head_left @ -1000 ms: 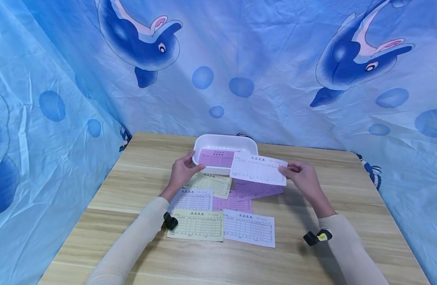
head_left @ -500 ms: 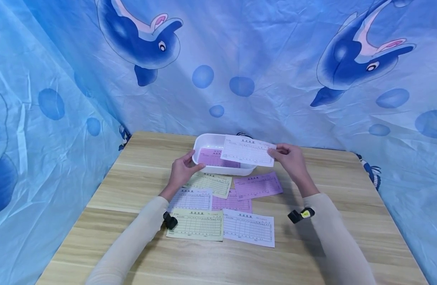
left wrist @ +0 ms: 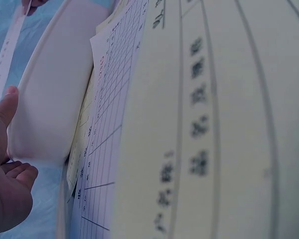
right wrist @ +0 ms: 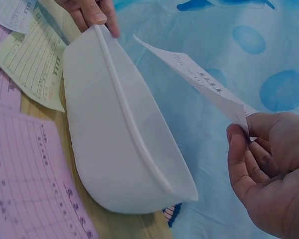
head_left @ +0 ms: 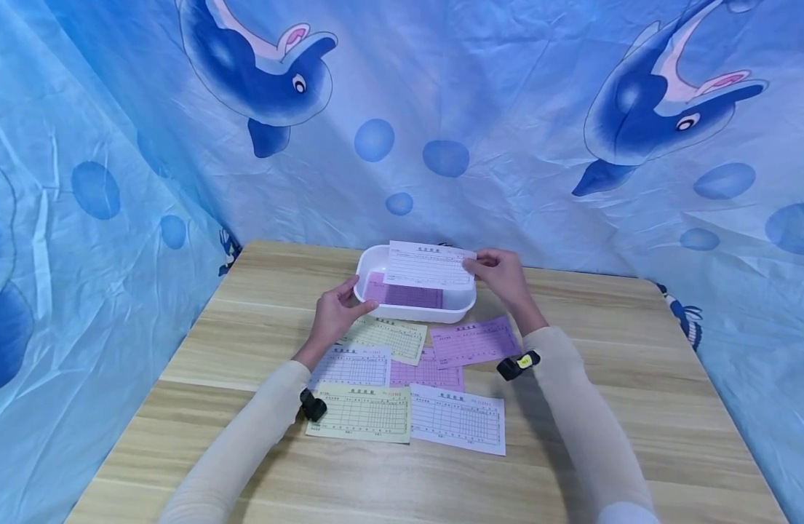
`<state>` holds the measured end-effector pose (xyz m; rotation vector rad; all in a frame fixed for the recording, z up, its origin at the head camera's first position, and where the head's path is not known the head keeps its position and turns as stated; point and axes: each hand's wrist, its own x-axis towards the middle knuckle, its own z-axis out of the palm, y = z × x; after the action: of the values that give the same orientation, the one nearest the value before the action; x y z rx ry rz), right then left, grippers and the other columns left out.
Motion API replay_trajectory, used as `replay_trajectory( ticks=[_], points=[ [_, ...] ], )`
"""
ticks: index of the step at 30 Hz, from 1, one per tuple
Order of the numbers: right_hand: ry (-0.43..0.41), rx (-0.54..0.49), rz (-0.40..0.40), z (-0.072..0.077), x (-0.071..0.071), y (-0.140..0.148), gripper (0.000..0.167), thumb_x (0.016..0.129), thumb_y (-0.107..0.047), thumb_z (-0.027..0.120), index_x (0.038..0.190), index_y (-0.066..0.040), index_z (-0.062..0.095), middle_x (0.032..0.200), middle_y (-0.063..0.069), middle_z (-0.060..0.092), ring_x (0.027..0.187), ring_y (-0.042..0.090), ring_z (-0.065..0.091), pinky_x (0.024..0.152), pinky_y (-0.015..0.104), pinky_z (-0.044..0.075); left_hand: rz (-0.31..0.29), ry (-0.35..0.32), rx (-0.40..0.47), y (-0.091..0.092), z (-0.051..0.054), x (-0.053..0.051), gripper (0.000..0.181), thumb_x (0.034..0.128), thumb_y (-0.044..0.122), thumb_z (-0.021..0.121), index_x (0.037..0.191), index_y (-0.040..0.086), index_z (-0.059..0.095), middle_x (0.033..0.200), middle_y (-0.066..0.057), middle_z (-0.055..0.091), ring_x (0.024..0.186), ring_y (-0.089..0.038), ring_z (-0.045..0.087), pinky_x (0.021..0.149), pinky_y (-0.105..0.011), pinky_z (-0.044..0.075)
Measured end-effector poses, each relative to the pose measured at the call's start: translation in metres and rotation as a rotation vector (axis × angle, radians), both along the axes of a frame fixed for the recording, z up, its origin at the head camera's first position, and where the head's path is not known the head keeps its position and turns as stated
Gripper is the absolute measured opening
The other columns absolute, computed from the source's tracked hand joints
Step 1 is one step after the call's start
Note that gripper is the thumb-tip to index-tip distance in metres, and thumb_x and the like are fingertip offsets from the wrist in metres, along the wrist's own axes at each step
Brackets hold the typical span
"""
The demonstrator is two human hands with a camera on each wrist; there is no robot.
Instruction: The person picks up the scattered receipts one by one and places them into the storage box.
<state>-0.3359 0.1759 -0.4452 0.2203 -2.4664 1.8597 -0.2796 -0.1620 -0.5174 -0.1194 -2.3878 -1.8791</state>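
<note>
My right hand (head_left: 505,276) pinches the right edge of a white receipt form (head_left: 428,266), which hangs above a white plastic tub (head_left: 434,314). In the right wrist view, that form (right wrist: 199,74) is apart from the tub's rim and bends slightly. My left hand (head_left: 336,313) holds the left end of the tub, thumb at the rim; the left wrist view shows the thumb (left wrist: 7,107) against its wall. Inside the tub lies a pink form (head_left: 408,297), partly hidden by the white one.
In front of the tub, several forms lie on the wooden table (head_left: 244,327): a purple one (head_left: 476,342), a pink one (head_left: 428,372), white ones (head_left: 460,418) and yellow ones (head_left: 359,416), some overlapping. A blue dolphin-print curtain (head_left: 506,211) stands behind the table.
My right hand has carried the white form left and away from me, from above the purple form to over the tub. My left hand has stayed at the tub's end.
</note>
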Motion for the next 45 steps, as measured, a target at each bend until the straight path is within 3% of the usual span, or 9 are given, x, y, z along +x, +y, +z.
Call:
replay_trajectory(
  ticks=[3,6,11,16,25,38,45],
  points=[
    [0.003,0.042,0.011,-0.001,-0.005,-0.009,0.031,0.092,-0.018,0.079,0.113,0.004,0.073,0.098,0.015,0.074,0.081,0.012,0.07,0.079,0.031,0.065,-0.001,0.004,0.001,0.0,-0.001,0.0,0.082,0.085,0.025,0.086,0.152,0.002,0.044,0.154,-0.019,0.046,0.136,-0.032,0.054,0.101,-0.027,0.054],
    [-0.011,0.093,0.023,-0.001,-0.009,-0.02,0.029,0.092,-0.018,0.078,0.112,0.003,0.073,0.103,0.02,0.075,0.083,0.016,0.072,0.085,0.043,0.065,-0.001,0.004,0.007,0.0,0.0,0.0,0.082,0.085,0.024,0.086,0.152,0.001,0.044,0.154,-0.02,0.046,0.136,-0.031,0.054,0.101,-0.027,0.053],
    [-0.03,0.166,0.022,-0.003,-0.013,-0.035,0.025,0.092,-0.017,0.078,0.11,0.001,0.074,0.105,0.019,0.075,0.086,0.025,0.073,0.087,0.051,0.063,-0.006,0.001,0.014,0.001,0.001,0.0,0.084,0.0843,0.026,0.086,0.152,0.003,0.043,0.154,-0.019,0.047,0.137,-0.03,0.054,0.101,-0.025,0.053],
    [-0.029,0.214,0.024,-0.011,-0.018,-0.046,0.027,0.092,-0.016,0.078,0.11,0.003,0.073,0.103,0.02,0.076,0.084,0.03,0.075,0.083,0.047,0.064,-0.018,0.001,0.03,0.0,-0.001,0.0,0.084,0.0845,0.025,0.086,0.153,0.003,0.043,0.155,-0.018,0.046,0.138,-0.031,0.052,0.102,-0.025,0.052],
    [-0.046,0.311,0.038,-0.02,-0.024,-0.06,0.027,0.09,-0.02,0.08,0.11,-0.002,0.075,0.099,0.014,0.077,0.079,0.022,0.074,0.07,0.03,0.062,-0.006,0.038,-0.011,0.0,-0.003,-0.001,0.083,0.0847,0.025,0.086,0.151,-0.001,0.043,0.154,-0.019,0.047,0.138,-0.031,0.052,0.104,-0.025,0.051],
    [-0.015,0.346,0.064,-0.027,-0.028,-0.064,0.027,0.089,-0.023,0.082,0.105,-0.002,0.077,0.096,0.014,0.077,0.081,0.022,0.074,0.07,0.031,0.062,-0.003,0.027,0.029,0.002,-0.001,-0.001,0.081,0.0837,0.021,0.087,0.15,-0.001,0.046,0.153,-0.019,0.047,0.138,-0.03,0.052,0.101,-0.02,0.052],
    [-0.095,0.262,0.074,-0.021,-0.029,-0.059,0.026,0.092,-0.018,0.079,0.11,0.0,0.075,0.103,0.017,0.076,0.085,0.026,0.075,0.079,0.043,0.066,-0.004,0.021,0.025,0.001,-0.001,-0.002,0.082,0.0836,0.023,0.087,0.15,-0.001,0.045,0.155,-0.019,0.046,0.138,-0.032,0.051,0.101,-0.022,0.052]
  ],
)
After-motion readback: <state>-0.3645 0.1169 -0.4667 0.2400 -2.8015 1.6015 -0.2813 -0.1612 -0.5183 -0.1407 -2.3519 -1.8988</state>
